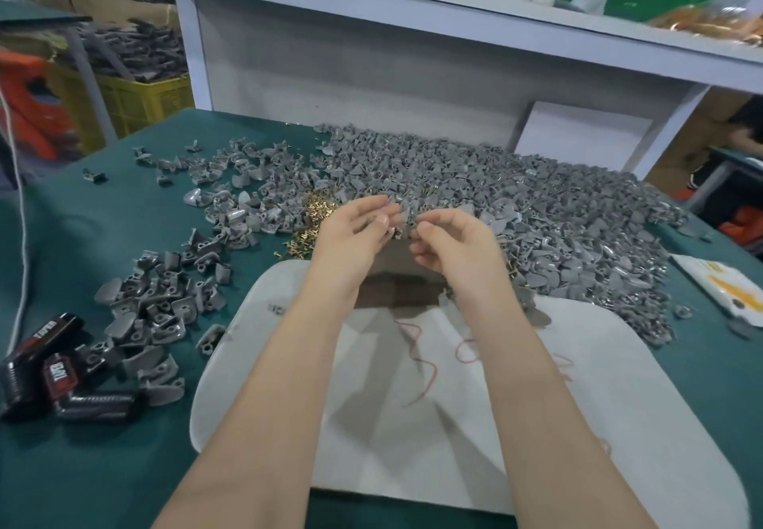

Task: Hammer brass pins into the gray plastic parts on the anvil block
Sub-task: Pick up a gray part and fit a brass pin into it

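Green-clothed workbench (103, 239): small gray plastic part (409, 215) pinched between fingertips of left hand (355, 229) and right hand (452, 241), above dark anvil block (396, 287) at white pad (404, 425) far edge. Loose brass pins (317, 210) heaped alongside; one best seated square before striking.

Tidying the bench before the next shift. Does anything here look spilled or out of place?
Loose red strands lie across the white pad, serving nothing visible. One small gray piece sits stray near the pad's left edge, and brass pins are scattered over the green table beside the left hand.
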Demonstrator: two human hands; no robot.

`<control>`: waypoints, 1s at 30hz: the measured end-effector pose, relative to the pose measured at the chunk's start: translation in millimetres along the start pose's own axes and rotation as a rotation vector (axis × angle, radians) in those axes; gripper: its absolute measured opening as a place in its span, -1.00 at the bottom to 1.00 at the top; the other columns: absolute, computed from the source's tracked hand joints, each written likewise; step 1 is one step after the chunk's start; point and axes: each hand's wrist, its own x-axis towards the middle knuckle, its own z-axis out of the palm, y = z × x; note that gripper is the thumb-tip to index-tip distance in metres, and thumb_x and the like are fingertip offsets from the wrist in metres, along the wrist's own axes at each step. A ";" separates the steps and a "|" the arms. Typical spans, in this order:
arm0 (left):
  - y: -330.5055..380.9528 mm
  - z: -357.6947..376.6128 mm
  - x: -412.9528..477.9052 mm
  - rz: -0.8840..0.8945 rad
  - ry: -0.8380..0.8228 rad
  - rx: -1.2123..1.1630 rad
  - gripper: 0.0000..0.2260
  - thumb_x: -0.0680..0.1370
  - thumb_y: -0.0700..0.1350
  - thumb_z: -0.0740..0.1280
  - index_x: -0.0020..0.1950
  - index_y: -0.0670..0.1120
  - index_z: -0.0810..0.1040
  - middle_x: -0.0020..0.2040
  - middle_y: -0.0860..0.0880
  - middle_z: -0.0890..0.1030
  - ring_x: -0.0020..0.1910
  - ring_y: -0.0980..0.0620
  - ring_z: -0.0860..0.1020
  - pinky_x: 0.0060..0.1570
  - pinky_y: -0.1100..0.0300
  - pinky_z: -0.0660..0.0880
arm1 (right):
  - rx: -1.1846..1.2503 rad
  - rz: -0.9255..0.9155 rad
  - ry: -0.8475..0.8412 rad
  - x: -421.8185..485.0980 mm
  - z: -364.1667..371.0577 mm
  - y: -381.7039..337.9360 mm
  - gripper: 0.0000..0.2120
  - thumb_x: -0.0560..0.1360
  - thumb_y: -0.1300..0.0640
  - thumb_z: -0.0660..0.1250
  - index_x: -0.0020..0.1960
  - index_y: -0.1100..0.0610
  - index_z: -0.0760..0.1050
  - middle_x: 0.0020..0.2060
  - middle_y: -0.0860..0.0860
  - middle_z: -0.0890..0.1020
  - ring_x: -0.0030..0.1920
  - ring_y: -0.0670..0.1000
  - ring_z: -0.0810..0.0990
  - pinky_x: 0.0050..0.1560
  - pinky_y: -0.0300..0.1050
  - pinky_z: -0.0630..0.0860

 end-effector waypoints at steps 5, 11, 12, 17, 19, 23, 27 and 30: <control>0.8 0.1 -0.7 0.019 0.053 0.058 -0.80 0.59 -0.35 0.19 0.09 -0.11 0.53 0.00 -0.02 0.63 0.06 0.05 0.60 0.07 0.24 0.53 | -0.045 -0.026 -0.103 -6.8 22.0 7.4 -0.84 0.49 0.35 0.32 -0.08 0.10 0.47 -0.17 0.14 0.61 -0.08 0.09 0.60 0.10 0.16 0.52; 7.2 1.3 -5.2 -0.039 0.010 0.056 -0.76 0.64 -0.24 0.14 -0.03 -0.02 0.57 0.04 -0.05 0.66 0.13 -0.05 0.60 0.18 -0.01 0.53 | 0.103 0.023 -0.070 -4.9 16.3 10.1 -0.85 0.52 0.37 0.27 -0.07 0.13 0.48 -0.17 0.11 0.63 -0.13 0.04 0.63 -0.06 -0.06 0.60; 9.1 2.3 -6.1 -0.051 0.000 0.047 -0.75 0.62 -0.27 0.15 -0.06 -0.02 0.58 0.06 -0.07 0.66 0.15 -0.05 0.59 0.21 -0.01 0.51 | 0.121 0.037 -0.053 -4.8 14.0 10.2 -0.83 0.52 0.39 0.25 -0.07 0.14 0.48 -0.19 0.08 0.63 -0.18 -0.01 0.63 -0.09 -0.13 0.60; 9.0 3.3 -8.7 0.009 -0.033 0.257 -0.77 0.59 -0.27 0.21 -0.06 0.01 0.59 0.04 -0.02 0.66 0.14 0.00 0.59 0.27 0.01 0.46 | 0.160 0.064 0.007 -5.4 9.9 8.4 -0.82 0.53 0.39 0.22 -0.09 0.14 0.47 -0.23 0.05 0.61 -0.31 -0.08 0.59 -0.18 -0.23 0.60; 8.3 3.0 -9.6 0.049 -0.036 0.316 -0.80 0.60 -0.26 0.21 -0.04 -0.05 0.60 0.01 -0.03 0.66 0.10 0.00 0.60 0.25 0.00 0.47 | 0.171 0.073 0.021 -4.6 8.9 8.6 -0.83 0.53 0.38 0.22 -0.09 0.14 0.47 -0.21 0.08 0.61 -0.29 -0.05 0.59 -0.15 -0.19 0.60; 7.4 1.4 -9.6 0.130 -0.047 0.440 -0.84 0.60 -0.19 0.25 -0.07 -0.03 0.61 -0.12 0.02 0.65 -0.08 0.09 0.59 0.14 0.06 0.53 | 0.277 0.139 0.034 -1.6 10.1 6.7 -0.86 0.52 0.39 0.22 -0.09 0.19 0.49 -0.31 0.07 0.62 -0.32 -0.03 0.58 -0.14 -0.14 0.58; 9.9 0.5 -9.5 0.175 -0.004 0.430 -0.86 0.58 -0.24 0.28 -0.07 -0.03 0.58 -0.10 -0.01 0.65 -0.11 0.12 0.59 0.08 0.18 0.53 | 0.396 0.143 -0.011 7.1 14.2 -0.9 -0.89 0.54 0.33 0.24 -0.12 0.20 0.49 -0.45 -0.02 0.61 -0.40 -0.08 0.56 -0.29 -0.28 0.55; 13.8 -6.9 -6.5 0.216 0.277 0.345 -0.85 0.59 -0.19 0.26 -0.06 0.01 0.59 -0.08 0.05 0.64 -0.15 0.14 0.55 -0.01 0.21 0.50 | 0.192 0.067 -0.017 19.3 30.1 -3.4 -0.94 0.55 0.24 0.27 -0.06 0.19 0.52 -0.32 0.01 0.63 -0.31 -0.07 0.58 -0.20 -0.23 0.57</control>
